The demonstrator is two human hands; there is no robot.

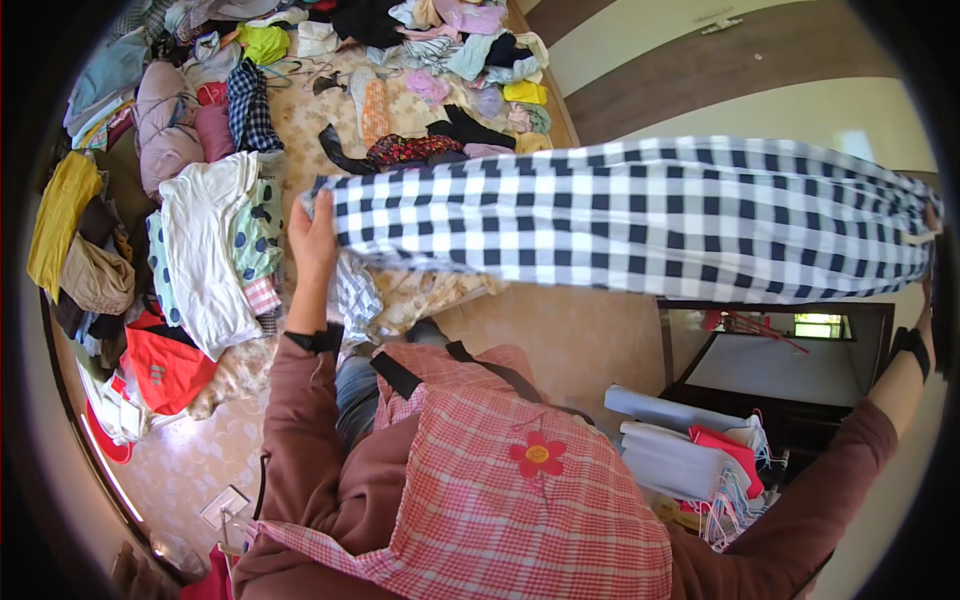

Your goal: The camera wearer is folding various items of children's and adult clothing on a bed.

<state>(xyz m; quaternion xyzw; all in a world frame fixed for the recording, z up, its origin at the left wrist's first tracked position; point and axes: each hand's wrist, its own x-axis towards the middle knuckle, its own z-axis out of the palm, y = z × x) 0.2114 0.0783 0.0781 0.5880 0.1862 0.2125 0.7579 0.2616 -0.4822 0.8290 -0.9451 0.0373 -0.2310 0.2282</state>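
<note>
A long black-and-white checked garment (620, 215), which looks like trousers folded lengthwise, is stretched level across the view between my hands. My left hand (313, 240) grips its narrow end, thumb on the near face and the other fingers mostly hidden behind the cloth. At the far right rim, my right hand (931, 255) holds the gathered end, where a short pale cord shows. Much of that hand is cut off by the dark edge of the picture. The cloth hangs in the air, slightly wrinkled along its length.
A bed with a floral sheet (310, 130) carries heaped clothes. On it, left of my left hand, lies a white T-shirt (208, 240), with a yellow garment (62, 225) and a red one (165, 365) nearby. Several hangers (735, 505) stand low right, beside a dark-framed panel (780, 365).
</note>
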